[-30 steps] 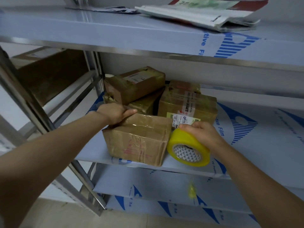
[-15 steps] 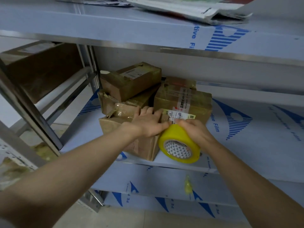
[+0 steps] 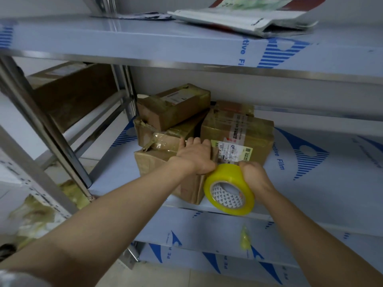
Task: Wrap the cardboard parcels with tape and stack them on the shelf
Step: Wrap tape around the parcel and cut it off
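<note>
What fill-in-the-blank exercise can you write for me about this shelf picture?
1. The right hand grips a roll of tape whose colour is ____.
2. The left hand rests on the parcel nearest the ____ edge of the shelf.
3. The long narrow parcel lies on ____ of another parcel.
Missing words: yellow, front, top.

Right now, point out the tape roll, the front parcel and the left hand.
tape roll (image 3: 224, 174): head view, on its yellow outer band.
front parcel (image 3: 151, 162): head view, on its bare left front face.
left hand (image 3: 196, 156): head view, on its back.
</note>
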